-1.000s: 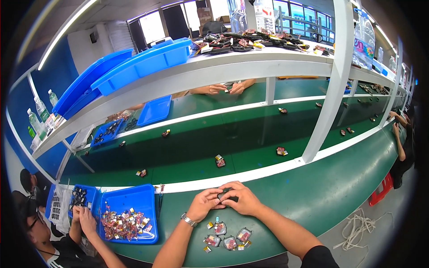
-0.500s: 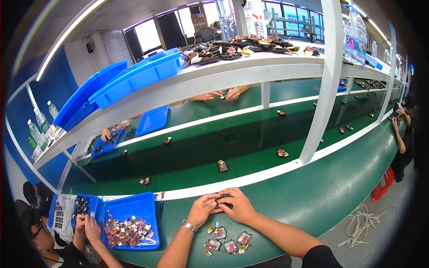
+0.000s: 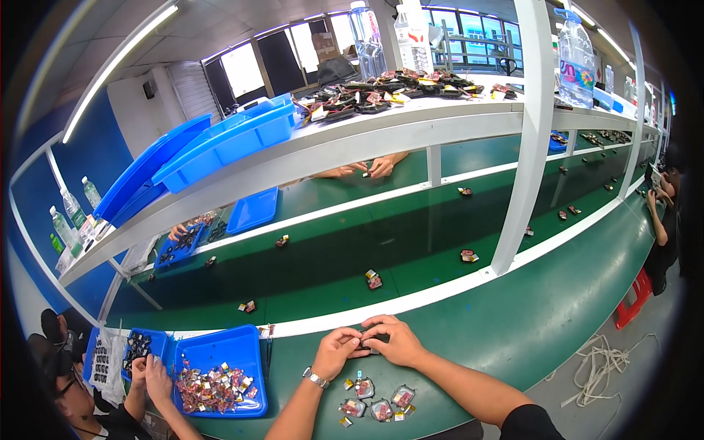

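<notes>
Both my hands meet above the near green worktop. My left hand (image 3: 340, 353), with a metal-band watch on its wrist, pinches one side of a small black casing (image 3: 374, 342). My right hand (image 3: 394, 342) closes its fingers round the other side, hiding most of it. Nearer to me, between my forearms, lie several open cases (image 3: 381, 410) with red circuit boards and pale bodies. Small silver-and-yellow battery cells (image 3: 346, 422) lie beside them.
Left of me stands a blue tray (image 3: 262, 374) heaped with red-and-silver parts; a co-worker's hands (image 3: 152, 375) work beside it. Beyond a white rail, a green conveyor (image 3: 330, 293) carries scattered assemblies (image 3: 374, 279). A white post (image 3: 524, 161) supports the overhead shelf (image 3: 469, 121).
The view has shifted slightly. Assemblies on the conveyor sit a little further right against the post. My fingers have shifted on the black casing, and both hands stay on it.
</notes>
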Available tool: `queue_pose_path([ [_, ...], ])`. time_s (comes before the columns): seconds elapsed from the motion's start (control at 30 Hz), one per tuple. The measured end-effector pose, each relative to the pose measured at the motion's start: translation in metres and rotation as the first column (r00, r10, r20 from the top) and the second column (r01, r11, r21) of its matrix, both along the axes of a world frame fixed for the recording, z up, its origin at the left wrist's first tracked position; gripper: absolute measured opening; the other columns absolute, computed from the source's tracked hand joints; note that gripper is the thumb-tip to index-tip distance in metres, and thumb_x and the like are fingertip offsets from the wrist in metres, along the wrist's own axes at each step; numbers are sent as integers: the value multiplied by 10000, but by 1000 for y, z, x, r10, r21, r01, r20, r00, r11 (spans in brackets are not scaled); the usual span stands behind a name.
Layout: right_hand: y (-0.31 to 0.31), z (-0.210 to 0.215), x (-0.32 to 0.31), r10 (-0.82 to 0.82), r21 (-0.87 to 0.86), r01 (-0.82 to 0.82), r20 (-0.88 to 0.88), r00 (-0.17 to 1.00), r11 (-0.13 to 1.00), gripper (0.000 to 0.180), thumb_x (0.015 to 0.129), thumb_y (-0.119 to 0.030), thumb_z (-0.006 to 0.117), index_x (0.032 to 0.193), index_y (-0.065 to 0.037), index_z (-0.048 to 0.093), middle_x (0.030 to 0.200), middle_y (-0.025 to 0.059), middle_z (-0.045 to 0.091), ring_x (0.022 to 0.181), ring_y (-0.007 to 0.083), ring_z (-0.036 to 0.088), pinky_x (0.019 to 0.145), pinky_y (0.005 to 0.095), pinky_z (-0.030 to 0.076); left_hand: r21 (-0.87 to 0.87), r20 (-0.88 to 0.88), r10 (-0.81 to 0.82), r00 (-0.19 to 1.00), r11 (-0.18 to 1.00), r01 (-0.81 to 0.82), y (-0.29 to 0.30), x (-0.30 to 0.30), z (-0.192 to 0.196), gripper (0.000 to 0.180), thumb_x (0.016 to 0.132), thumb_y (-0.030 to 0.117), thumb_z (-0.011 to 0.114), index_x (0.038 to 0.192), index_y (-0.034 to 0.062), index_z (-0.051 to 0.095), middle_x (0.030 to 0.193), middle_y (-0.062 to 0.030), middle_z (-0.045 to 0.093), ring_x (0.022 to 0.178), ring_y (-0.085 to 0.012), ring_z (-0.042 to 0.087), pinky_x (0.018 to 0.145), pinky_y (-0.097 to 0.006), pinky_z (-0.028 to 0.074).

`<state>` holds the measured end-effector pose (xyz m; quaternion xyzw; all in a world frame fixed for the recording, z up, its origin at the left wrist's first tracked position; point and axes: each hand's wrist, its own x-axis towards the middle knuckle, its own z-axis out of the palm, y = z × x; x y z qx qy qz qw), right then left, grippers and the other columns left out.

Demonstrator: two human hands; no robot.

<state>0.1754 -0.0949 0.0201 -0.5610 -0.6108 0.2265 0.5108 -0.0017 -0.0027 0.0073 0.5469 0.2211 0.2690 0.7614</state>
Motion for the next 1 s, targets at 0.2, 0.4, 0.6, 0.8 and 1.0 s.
queue_pose_path([
  [0.2, 1, 0, 1, 61, -111, -82, -185, 981, 990, 130, 801, -147, 713, 920, -97, 727, 1153, 61, 637, 1108, 254, 563, 962, 372, 451, 33, -14, -19, 1000, 999, 19, 2, 0, -5, 145, 952, 7, 528, 1095, -12, 520, 1063, -133, 607, 998, -237, 647, 873, -413, 590],
  [0.4, -1, -1, -2, -44, 41, 41, 83, 996, 998, 133, 800, -137, 712, 925, -100, 735, 1140, 61, 638, 1120, 251, 549, 953, 363, 463, 3, -2, -13, 1000, 1000, 13, 0, 2, 2, 245, 951, -12, 509, 1194, -15, 472, 1121, -173, 602, 1034, -259, 640, 880, -408, 583],
  [0.6, -3, -1, -6, -81, 78, 72, 121, 989, 994, 141, 800, -129, 708, 934, -99, 739, 1138, 54, 635, 1127, 254, 542, 962, 368, 460, -9, 12, -18, 1000, 1000, 18, -1, 3, 6, 278, 951, -22, 500, 1226, -16, 461, 1141, -187, 601, 1047, -265, 636, 887, -409, 578],
  [0.8, -1, -4, -5, -41, 81, 33, 93, 995, 996, 153, 800, -126, 707, 947, -102, 740, 1157, 62, 627, 1142, 257, 534, 969, 372, 456, -9, -4, -13, 1000, 1000, 13, -1, 2, 3, 273, 952, -31, 486, 1224, -35, 464, 1149, -190, 605, 1050, -260, 634, 895, -398, 574],
  [1.0, -4, -1, -9, -64, 97, 56, 77, 995, 994, 156, 794, -111, 701, 945, -97, 737, 1176, 70, 620, 1156, 273, 523, 976, 377, 449, -12, 10, 11, 1000, 1000, -11, -4, 3, 2, 246, 948, -28, 507, 1193, -17, 479, 1108, -176, 632, 1014, -248, 650, 876, -393, 582],
])
